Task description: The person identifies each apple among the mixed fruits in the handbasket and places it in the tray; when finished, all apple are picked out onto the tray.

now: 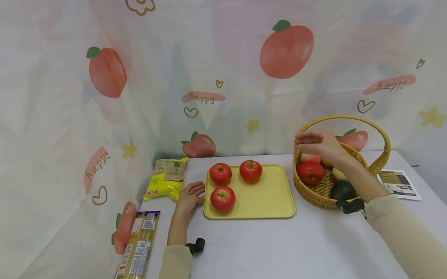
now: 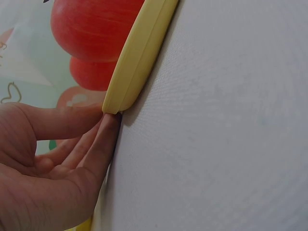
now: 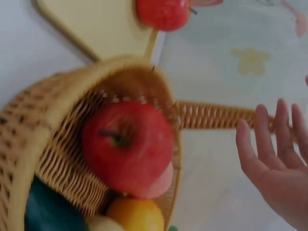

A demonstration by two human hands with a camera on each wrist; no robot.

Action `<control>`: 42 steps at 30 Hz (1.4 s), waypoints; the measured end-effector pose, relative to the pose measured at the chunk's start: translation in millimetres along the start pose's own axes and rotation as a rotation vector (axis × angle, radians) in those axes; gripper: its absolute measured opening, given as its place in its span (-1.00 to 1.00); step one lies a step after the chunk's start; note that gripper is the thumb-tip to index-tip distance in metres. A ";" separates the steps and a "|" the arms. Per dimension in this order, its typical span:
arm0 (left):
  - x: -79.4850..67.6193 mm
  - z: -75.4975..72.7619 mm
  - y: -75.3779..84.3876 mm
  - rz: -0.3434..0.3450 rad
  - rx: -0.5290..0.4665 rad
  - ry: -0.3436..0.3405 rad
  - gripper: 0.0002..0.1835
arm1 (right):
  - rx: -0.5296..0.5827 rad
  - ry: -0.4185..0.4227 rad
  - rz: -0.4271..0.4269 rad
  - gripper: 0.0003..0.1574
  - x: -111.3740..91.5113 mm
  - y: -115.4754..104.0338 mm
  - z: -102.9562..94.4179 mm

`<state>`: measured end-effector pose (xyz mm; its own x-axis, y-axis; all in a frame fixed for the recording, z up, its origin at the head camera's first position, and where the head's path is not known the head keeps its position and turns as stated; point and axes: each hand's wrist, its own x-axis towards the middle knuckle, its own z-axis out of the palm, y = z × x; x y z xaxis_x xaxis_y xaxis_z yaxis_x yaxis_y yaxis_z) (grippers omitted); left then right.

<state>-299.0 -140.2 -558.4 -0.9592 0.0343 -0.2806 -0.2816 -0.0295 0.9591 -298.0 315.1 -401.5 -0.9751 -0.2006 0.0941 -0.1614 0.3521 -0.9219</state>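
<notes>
My left hand (image 1: 190, 198) is at the left edge of a yellow tray (image 1: 270, 197); in the left wrist view its thumb and a finger (image 2: 103, 139) touch the tray's rim. Three red apples (image 1: 223, 199) sit on the tray's left and middle. My right hand (image 1: 325, 145) is raised above a wicker basket (image 1: 312, 198), its fingers (image 3: 263, 130) extended and holding nothing. Inside the basket lie a red apple (image 3: 127, 147), a pinkish fruit (image 3: 159, 185), an orange-yellow fruit (image 3: 137, 216), a pale fruit (image 3: 103, 225) and a dark green one (image 3: 50, 209).
The basket's tall arched handle (image 1: 383, 136) rises beside my right forearm. A yellow bag (image 1: 168, 177) lies behind my left hand, and long packs of noodles (image 1: 136, 258) lie along the table's left side. A printed card or packet (image 1: 400, 184) is right of the basket. Printed curtains hang behind.
</notes>
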 end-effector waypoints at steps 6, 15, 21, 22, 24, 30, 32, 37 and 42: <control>-0.3 0.4 -0.1 0.007 0.001 0.008 -0.29 | -0.114 -0.080 0.041 -0.31 3.2 15.7 -19.9; 2.4 0.3 -2.3 0.004 0.002 0.020 -0.29 | -0.221 -0.141 0.057 -0.22 8.4 39.2 -33.7; 1.5 -0.2 -2.6 -0.002 0.006 0.017 -0.29 | -0.285 -0.277 0.049 -0.22 10.4 57.1 -36.7; 1.0 -0.4 -2.0 -0.005 0.008 0.018 -0.29 | -0.296 -0.284 0.051 -0.22 10.6 59.7 -36.7; 0.2 -0.5 -0.8 -0.003 0.010 0.017 -0.29 | -0.308 -0.289 0.052 -0.23 10.5 63.0 -36.5; 0.0 0.0 1.2 -0.010 0.006 0.012 -0.29 | -0.369 -0.289 0.032 -0.21 11.1 71.6 -35.9; -0.1 -0.2 1.7 -0.015 0.007 0.013 -0.29 | -0.384 -0.286 0.026 -0.19 11.5 73.7 -35.3; 0.0 -1.0 1.8 -0.014 0.001 0.011 -0.30 | -0.388 -0.278 -0.010 -0.15 12.8 77.5 -33.1; 0.3 -0.9 0.6 -0.006 0.005 0.008 -0.30 | -0.425 -0.240 -0.006 -0.14 13.6 80.0 -31.3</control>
<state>-299.4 -141.2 -557.9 -0.9577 0.0263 -0.2867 -0.2873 -0.0246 0.9575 -329.0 369.1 -462.2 -0.9195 -0.3914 -0.0362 -0.2635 0.6822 -0.6821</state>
